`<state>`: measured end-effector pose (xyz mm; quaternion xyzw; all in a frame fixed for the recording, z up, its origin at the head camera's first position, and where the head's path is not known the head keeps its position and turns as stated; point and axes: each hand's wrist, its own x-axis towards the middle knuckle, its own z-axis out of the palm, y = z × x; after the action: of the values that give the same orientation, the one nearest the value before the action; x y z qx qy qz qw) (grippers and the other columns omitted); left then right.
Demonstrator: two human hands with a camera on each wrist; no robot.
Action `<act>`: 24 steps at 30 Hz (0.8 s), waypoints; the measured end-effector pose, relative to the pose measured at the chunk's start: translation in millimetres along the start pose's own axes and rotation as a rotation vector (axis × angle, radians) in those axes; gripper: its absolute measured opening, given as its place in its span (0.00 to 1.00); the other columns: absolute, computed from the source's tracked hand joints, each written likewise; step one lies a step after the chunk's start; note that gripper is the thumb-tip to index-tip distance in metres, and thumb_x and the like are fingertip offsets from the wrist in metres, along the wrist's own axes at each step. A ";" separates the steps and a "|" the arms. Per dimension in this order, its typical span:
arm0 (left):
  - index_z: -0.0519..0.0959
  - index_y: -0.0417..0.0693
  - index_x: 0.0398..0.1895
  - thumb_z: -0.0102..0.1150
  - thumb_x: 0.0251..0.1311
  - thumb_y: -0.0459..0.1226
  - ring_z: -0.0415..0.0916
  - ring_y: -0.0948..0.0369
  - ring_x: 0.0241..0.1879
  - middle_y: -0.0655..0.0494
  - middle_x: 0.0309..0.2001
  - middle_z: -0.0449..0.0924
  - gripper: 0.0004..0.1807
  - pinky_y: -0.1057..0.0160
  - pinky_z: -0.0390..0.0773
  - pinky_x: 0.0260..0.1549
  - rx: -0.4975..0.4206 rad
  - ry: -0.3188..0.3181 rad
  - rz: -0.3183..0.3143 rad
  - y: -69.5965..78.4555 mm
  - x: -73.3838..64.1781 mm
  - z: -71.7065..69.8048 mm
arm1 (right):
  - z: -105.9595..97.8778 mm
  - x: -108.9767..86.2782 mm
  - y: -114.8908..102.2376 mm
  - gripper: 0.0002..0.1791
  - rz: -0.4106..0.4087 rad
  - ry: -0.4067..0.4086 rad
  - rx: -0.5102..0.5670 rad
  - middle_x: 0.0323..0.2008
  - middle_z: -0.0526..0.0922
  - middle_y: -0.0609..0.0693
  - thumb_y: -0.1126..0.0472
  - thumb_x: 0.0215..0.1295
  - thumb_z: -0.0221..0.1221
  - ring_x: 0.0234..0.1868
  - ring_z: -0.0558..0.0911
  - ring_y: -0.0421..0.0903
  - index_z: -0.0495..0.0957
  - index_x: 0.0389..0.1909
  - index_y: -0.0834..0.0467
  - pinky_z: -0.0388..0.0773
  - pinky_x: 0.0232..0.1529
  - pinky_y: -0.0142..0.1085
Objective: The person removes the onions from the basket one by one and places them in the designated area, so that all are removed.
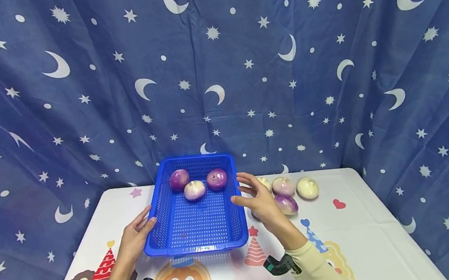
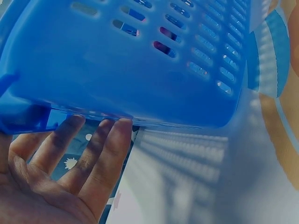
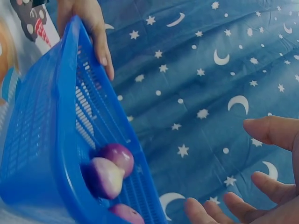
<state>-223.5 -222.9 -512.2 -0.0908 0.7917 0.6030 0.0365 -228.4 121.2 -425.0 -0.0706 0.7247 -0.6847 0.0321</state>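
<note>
A blue plastic basket [image 1: 200, 248] with slotted walls is held above the tablecloth, casting a striped shadow. Inside lie three onions: a purple one [image 1: 179, 179], a whitish one [image 1: 195, 190] and another purple one [image 1: 216, 179]. My left hand [image 1: 132, 241] grips the basket's left rim, thumb on top; the left wrist view shows its fingertips [image 2: 124, 123] against the outer wall. Beside the right rim is my right hand [image 1: 262, 202], its fingers spread and loosely bent. A gap between that hand [image 3: 261, 182] and the basket [image 3: 70, 140] shows in the right wrist view.
Several loose onions [image 1: 307, 188] sit on the table right of the basket, some partly hidden by my right hand. A white tablecloth [image 1: 373, 229] with cartoon prints covers the table. Behind its far edge hangs a blue curtain [image 1: 243, 93] with moons and stars.
</note>
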 end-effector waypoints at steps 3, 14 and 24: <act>0.57 0.58 0.77 0.53 0.70 0.51 0.62 0.44 0.72 0.41 0.73 0.61 0.35 0.44 0.61 0.70 -0.008 0.000 0.009 -0.3 0.3 -0.5 | 7.3 4.0 0.4 0.38 0.003 -0.024 0.023 0.70 0.67 0.56 0.65 0.57 0.67 0.71 0.67 0.60 0.66 0.68 0.51 0.67 0.68 0.56; 0.58 0.58 0.77 0.53 0.70 0.50 0.63 0.43 0.71 0.41 0.72 0.61 0.34 0.43 0.62 0.69 -0.001 0.005 0.015 -0.5 -1.5 -0.8 | 36.1 24.3 1.4 0.35 0.052 -0.097 0.043 0.67 0.68 0.56 0.64 0.57 0.67 0.68 0.71 0.57 0.68 0.67 0.52 0.78 0.60 0.49; 0.57 0.59 0.77 0.54 0.69 0.53 0.63 0.42 0.71 0.41 0.73 0.61 0.36 0.42 0.62 0.69 0.021 0.008 0.003 -1.0 -0.6 0.7 | 53.2 48.0 8.9 0.32 0.157 -0.096 0.098 0.65 0.71 0.57 0.64 0.57 0.66 0.53 0.83 0.51 0.70 0.65 0.53 0.80 0.56 0.51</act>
<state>-222.7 -222.4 -513.3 -0.0914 0.7984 0.5942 0.0333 -268.7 62.1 -434.7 -0.0446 0.6914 -0.7104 0.1239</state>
